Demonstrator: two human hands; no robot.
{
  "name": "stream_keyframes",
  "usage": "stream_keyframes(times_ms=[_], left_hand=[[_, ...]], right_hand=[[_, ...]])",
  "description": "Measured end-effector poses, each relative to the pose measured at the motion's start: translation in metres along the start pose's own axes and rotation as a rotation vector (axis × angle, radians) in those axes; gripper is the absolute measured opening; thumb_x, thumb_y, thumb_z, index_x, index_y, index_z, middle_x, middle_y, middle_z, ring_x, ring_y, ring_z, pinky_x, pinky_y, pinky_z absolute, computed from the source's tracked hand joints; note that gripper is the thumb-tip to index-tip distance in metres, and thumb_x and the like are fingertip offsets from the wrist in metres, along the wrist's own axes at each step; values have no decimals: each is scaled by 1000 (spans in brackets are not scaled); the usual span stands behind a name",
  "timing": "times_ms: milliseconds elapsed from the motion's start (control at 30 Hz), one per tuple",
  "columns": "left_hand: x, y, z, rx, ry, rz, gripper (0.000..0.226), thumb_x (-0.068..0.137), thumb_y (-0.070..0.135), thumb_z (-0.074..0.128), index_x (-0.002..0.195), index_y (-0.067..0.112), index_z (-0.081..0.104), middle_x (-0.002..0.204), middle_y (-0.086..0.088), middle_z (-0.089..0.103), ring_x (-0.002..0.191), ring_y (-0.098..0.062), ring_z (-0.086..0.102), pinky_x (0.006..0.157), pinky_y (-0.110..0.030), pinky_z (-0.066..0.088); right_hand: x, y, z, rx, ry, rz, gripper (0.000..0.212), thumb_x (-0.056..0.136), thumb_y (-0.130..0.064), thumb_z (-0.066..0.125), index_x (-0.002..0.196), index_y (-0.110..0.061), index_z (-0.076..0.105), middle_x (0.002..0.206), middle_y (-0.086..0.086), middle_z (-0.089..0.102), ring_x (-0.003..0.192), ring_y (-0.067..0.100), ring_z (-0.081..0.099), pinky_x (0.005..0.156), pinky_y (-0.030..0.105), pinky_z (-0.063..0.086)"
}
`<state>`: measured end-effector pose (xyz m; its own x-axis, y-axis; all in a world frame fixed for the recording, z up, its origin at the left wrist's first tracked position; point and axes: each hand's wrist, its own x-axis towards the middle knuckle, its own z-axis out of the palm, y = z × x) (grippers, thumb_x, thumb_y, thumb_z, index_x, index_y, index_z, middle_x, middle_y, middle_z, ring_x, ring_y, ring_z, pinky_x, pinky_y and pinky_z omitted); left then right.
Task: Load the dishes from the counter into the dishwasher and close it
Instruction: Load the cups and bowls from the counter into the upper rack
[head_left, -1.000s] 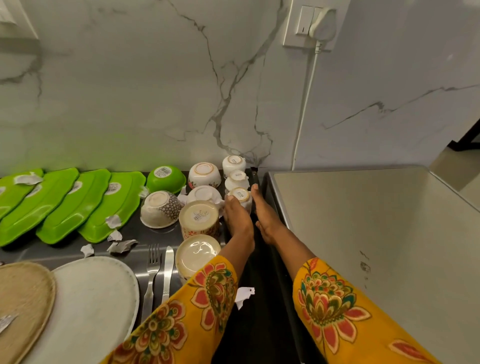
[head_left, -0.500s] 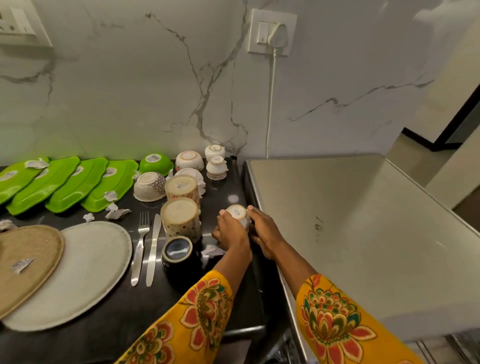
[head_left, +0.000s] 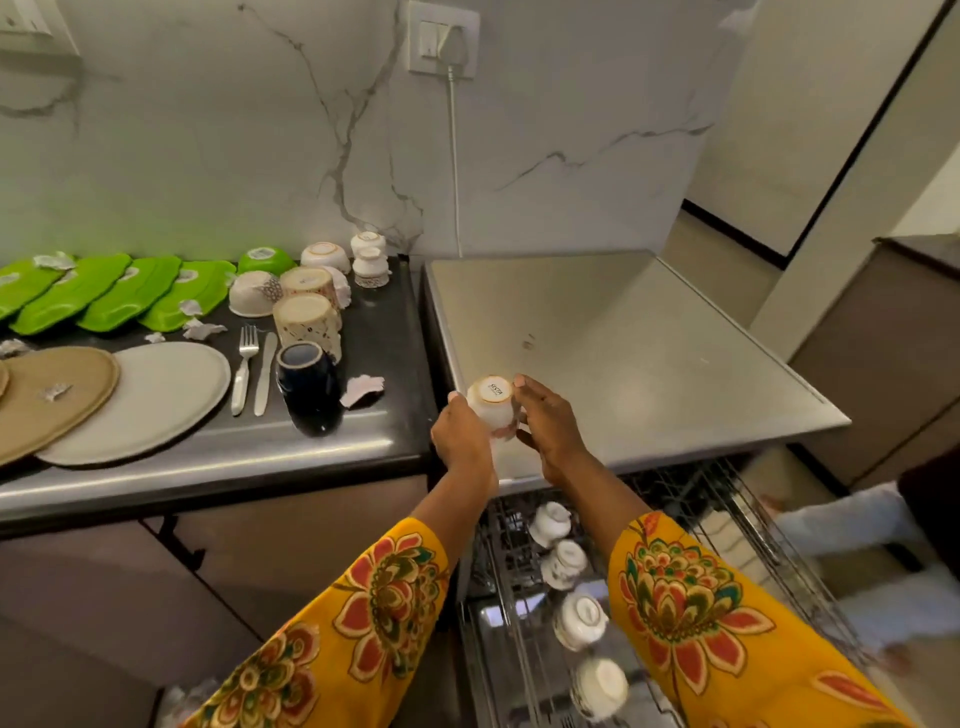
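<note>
1. Left hand (head_left: 462, 436) and right hand (head_left: 550, 431): each grip closed around one small white cup (head_left: 491, 402), upside down, base up.
2. Cup is above the dishwasher top (head_left: 623, 353), by its front-left edge, off the desk (head_left: 374, 332).
3. Pulled-out rack (head_left: 737, 525) below carries four white cups (head_left: 579, 621).

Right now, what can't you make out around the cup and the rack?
All head view:
- White cup: mouth and handle side hidden by left hand and right hand.
- Dishwasher rack: much covered by both sleeves, its front cut off by the bottom edge.
- Rack cups: motion-blurred, patterns unreadable.
</note>
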<state>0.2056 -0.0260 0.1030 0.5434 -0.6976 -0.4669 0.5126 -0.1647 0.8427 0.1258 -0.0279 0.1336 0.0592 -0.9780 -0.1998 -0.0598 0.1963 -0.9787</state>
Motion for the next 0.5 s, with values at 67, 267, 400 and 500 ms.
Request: stream_keyframes(times_ms=[67, 267, 400, 500], left_hand=[[-21, -15, -1, -10, -24, -20, 31, 96, 33, 43, 106, 11, 62, 100, -9, 63, 87, -19, 56, 75, -32, 44], [-67, -50, 5, 66, -162, -56, 20, 95, 27, 43, 91, 20, 61, 104, -10, 62, 95, -24, 56, 80, -36, 45], [-85, -78, 3, 147, -227, -93, 19, 94, 23, 42, 95, 14, 59, 109, -15, 62, 95, -26, 57, 81, -37, 47], [-91, -103, -1, 210, -249, -123, 18, 95, 19, 42, 90, 15, 60, 108, -15, 62, 100, -31, 59, 87, -43, 50]], right_hand=[[-16, 6, -20, 18, 29, 11, 24, 97, -18, 49, 117, -15, 60, 116, 8, 59, 99, 19, 54, 72, 29, 50], [-46, 25, -78, 45, 108, 60, 22, 90, -16, 61, 111, -10, 64, 113, 11, 63, 92, 21, 59, 78, 38, 52], [-63, 42, -105, 112, 109, 120, 10, 91, -12, 59, 101, -11, 61, 90, 5, 62, 67, 13, 55, 49, 21, 46], [-72, 65, -119, 95, 127, 200, 4, 91, -13, 57, 91, -14, 61, 86, 5, 62, 67, 16, 56, 52, 24, 47]])
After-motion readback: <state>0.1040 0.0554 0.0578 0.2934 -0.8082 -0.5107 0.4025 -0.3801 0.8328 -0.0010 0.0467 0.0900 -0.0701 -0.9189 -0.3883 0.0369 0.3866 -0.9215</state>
